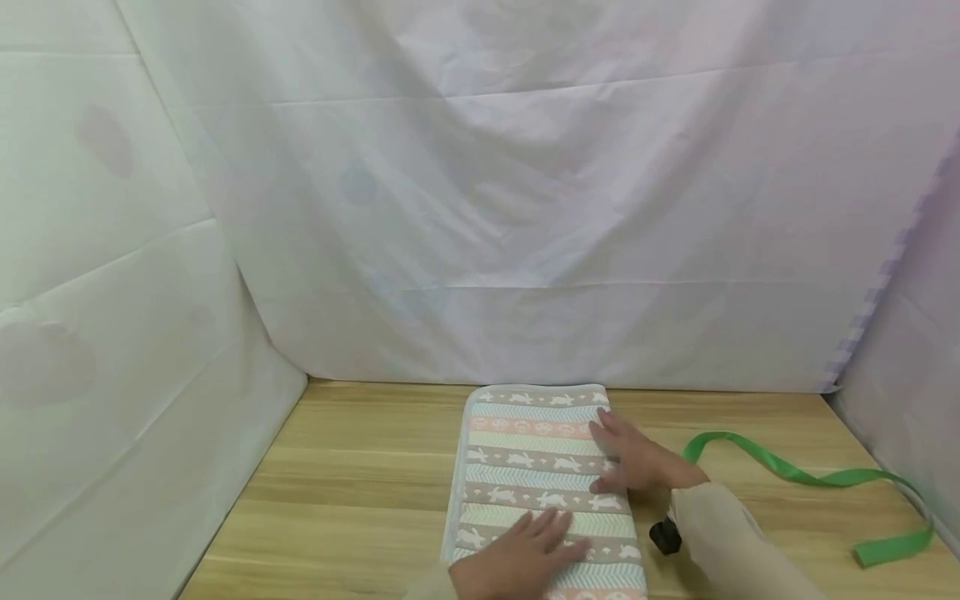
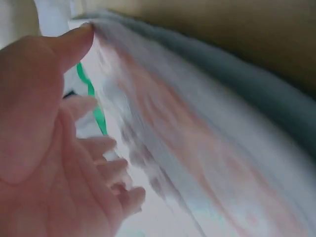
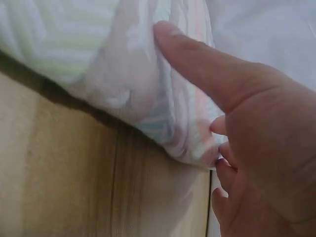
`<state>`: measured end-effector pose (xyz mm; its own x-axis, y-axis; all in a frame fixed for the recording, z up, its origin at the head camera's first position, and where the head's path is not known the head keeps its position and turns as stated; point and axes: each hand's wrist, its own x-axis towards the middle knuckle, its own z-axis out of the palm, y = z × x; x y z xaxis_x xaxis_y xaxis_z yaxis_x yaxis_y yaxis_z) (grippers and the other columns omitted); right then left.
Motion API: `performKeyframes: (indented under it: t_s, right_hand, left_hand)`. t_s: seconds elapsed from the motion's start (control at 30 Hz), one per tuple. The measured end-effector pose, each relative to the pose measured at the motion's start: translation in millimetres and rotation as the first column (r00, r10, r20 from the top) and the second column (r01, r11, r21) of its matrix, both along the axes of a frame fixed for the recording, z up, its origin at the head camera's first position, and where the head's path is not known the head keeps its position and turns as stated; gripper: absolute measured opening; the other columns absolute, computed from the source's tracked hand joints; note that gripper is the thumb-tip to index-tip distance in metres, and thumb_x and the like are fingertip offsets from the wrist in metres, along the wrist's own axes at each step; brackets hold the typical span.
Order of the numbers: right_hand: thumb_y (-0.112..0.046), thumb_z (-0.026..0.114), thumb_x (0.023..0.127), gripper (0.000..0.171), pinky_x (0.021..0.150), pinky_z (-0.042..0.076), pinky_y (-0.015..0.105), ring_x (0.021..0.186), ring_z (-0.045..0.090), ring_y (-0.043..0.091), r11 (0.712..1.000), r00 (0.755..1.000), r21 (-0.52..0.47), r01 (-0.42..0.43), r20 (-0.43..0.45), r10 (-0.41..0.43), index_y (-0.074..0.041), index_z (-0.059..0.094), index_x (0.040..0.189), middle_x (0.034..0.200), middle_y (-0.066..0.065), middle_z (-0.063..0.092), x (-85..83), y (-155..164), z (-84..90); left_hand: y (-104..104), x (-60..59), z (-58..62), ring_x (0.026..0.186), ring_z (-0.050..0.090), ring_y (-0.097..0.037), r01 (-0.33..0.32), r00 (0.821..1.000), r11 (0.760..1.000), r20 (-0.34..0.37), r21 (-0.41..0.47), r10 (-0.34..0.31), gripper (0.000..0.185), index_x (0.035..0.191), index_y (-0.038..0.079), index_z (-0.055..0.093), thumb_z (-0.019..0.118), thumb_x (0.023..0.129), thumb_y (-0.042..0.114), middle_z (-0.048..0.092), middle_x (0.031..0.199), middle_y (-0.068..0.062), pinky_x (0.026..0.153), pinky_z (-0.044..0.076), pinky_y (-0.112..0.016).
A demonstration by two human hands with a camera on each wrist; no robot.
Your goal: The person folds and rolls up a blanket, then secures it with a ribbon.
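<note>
A folded striped cloth (image 1: 517, 475) with white rabbits and a pale blue border lies flat on the wooden table. Over its near part is my left hand (image 1: 525, 554), fingers spread and slightly blurred. In the left wrist view the left thumb (image 2: 79, 44) is by the cloth's edge, the fingers relaxed. My right hand (image 1: 637, 454) rests at the cloth's right edge, fingers extended across it. The right wrist view shows the right thumb (image 3: 197, 59) on the cloth (image 3: 133, 64), the other fingers along its side. Neither hand grips anything.
A green ribbon (image 1: 825, 479) lies in loose curves on the wooden table (image 1: 337, 492), right of the right hand. A small black object (image 1: 665, 536) shows beside the right sleeve. White sheets (image 1: 525, 208) hang behind the table and along both sides.
</note>
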<state>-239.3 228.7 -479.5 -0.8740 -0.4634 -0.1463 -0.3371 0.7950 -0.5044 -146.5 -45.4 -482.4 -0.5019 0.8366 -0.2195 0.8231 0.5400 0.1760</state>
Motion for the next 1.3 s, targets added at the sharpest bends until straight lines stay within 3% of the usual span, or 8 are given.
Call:
performKeyframes:
  t_s: [0.1, 0.27, 0.5, 0.93, 1.1, 1.17, 1.23, 1.3]
  right_hand:
    - [-0.05, 0.074, 0.085, 0.1, 0.112, 0.017, 0.07, 0.145, 0.011, 0.052, 1.0, 1.0, -0.006, 0.004, -0.004, -0.004, 0.008, 0.027, 0.151, 0.161, 0.03, 0.01, -7.4, 2, -2.5]
    - [-0.049, 0.07, 0.089, 0.095, 0.11, 0.019, 0.071, 0.142, 0.015, 0.056, 1.0, 1.0, -0.003, 0.0, -0.012, 0.0, 0.011, 0.029, 0.149, 0.157, 0.035, 0.015, -11.8, 3, -5.8]
    - [-0.046, 0.068, 0.091, 0.087, 0.113, 0.016, 0.068, 0.144, 0.019, 0.052, 0.999, 1.0, 0.05, -0.012, -0.019, 0.013, 0.01, 0.033, 0.148, 0.157, 0.033, 0.022, 6.9, 0, -5.1]
    - [-0.051, 0.054, 0.098, 0.076, 0.106, 0.032, 0.065, 0.139, 0.032, 0.05, 0.979, 0.97, 0.083, -0.189, -0.14, 0.199, 0.003, 0.039, 0.148, 0.155, 0.029, 0.032, 73.9, 1, -5.2]
    - [-0.054, 0.046, 0.1, 0.071, 0.102, 0.045, 0.05, 0.139, 0.039, 0.041, 0.954, 0.925, 0.158, -0.255, -0.246, 0.288, -0.007, 0.036, 0.152, 0.155, 0.021, 0.037, 99.9, 4, -16.8]
    - [-0.055, 0.048, 0.1, 0.072, 0.109, 0.04, 0.042, 0.147, 0.026, 0.032, 0.945, 0.902, 0.15, -0.291, -0.286, 0.323, -0.008, 0.034, 0.154, 0.154, 0.02, 0.038, 108.4, 6, -22.7]
    - [-0.058, 0.049, 0.097, 0.076, 0.116, 0.03, 0.031, 0.152, 0.009, 0.02, 0.93, 0.852, 0.177, -0.322, -0.373, 0.366, -0.008, 0.036, 0.153, 0.153, 0.02, 0.04, 115.1, 7, -29.7]
    - [-0.06, 0.051, 0.096, 0.078, 0.121, 0.008, 0.024, 0.15, -0.009, 0.01, 0.91, 0.773, 0.236, -0.342, -0.48, 0.415, -0.006, 0.038, 0.151, 0.157, 0.02, 0.032, 119.3, 6, -37.2]
  left_hand:
    - [16, 3.9, 0.5, 0.151, 0.015, -0.019, 0.182, 0.983, 0.983, -0.02, -0.035, -0.183, 0.068, 0.159, 0.036, 0.01, 0.033, 0.101, 0.063, 0.012, 0.166, 0.0, 0.119, 0.026, -0.038]
    - [27, 6.9, -2.3, 0.151, 0.011, -0.01, 0.287, 0.958, 0.954, 0.026, -0.087, -0.286, 0.066, 0.159, 0.033, 0.007, 0.035, 0.104, 0.054, 0.009, 0.166, 0.006, 0.119, 0.022, -0.03]
    - [12, 7.7, -8.7, 0.151, 0.013, -0.012, 0.253, 0.967, 0.966, 0.022, -0.058, -0.252, 0.064, 0.157, 0.042, 0.008, 0.036, 0.102, 0.059, 0.012, 0.165, 0.006, 0.119, 0.025, -0.033]
    - [-49, 2.9, -13.5, 0.149, 0.026, -0.026, 0.08, 0.995, 0.995, -0.063, 0.059, -0.076, 0.069, 0.156, 0.03, 0.031, 0.028, 0.098, 0.067, 0.027, 0.162, -0.009, 0.115, 0.033, -0.048]
    - [-77, 3.8, -16.1, 0.146, 0.032, -0.029, 0.054, 0.995, 0.993, -0.092, 0.106, -0.045, 0.072, 0.155, 0.028, 0.034, 0.031, 0.096, 0.07, 0.031, 0.16, -0.013, 0.111, 0.038, -0.052]
    - [-87, 4.4, -16.8, 0.145, 0.034, -0.03, 0.065, 0.993, 0.99, -0.104, 0.124, -0.052, 0.071, 0.154, 0.027, 0.035, 0.032, 0.097, 0.069, 0.033, 0.159, -0.015, 0.11, 0.039, -0.052]
    - [-94, 4.5, -17.3, 0.145, 0.034, -0.029, 0.077, 0.993, 0.988, -0.098, 0.137, -0.064, 0.07, 0.155, 0.027, 0.034, 0.032, 0.098, 0.068, 0.033, 0.159, -0.014, 0.11, 0.038, -0.051]
    - [-98, 3.7, -16.7, 0.146, 0.033, -0.028, 0.093, 0.993, 0.983, -0.09, 0.157, -0.079, 0.069, 0.155, 0.026, 0.034, 0.034, 0.098, 0.066, 0.032, 0.159, -0.014, 0.111, 0.037, -0.05]
